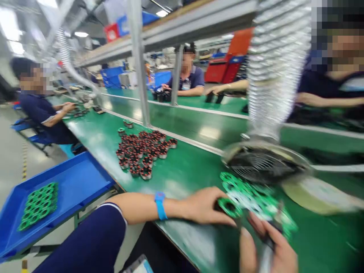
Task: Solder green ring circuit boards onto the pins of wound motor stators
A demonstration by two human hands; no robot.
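Note:
My left hand (pixel 206 206), with a blue wristband, is closed on a green ring-shaped part (pixel 229 207) at the near edge of the green bench (pixel 187 167). My right hand (pixel 267 246) sits low at the bottom edge, its fingers wrapped round a dark slim tool I cannot make out clearly. Between and beyond the hands lies a blurred pile of green ring parts (pixel 250 193). Farther left on the bench sits a cluster of several red-and-copper wound coils (pixel 142 151).
A silver ribbed extraction hose (pixel 277 68) with a round grille (pixel 261 163) hangs right above the pile. A blue tray (pixel 57 201) at the left holds green rings (pixel 38 204). Other people sit at the left and across the line. An upright post (pixel 139 64) stands mid-bench.

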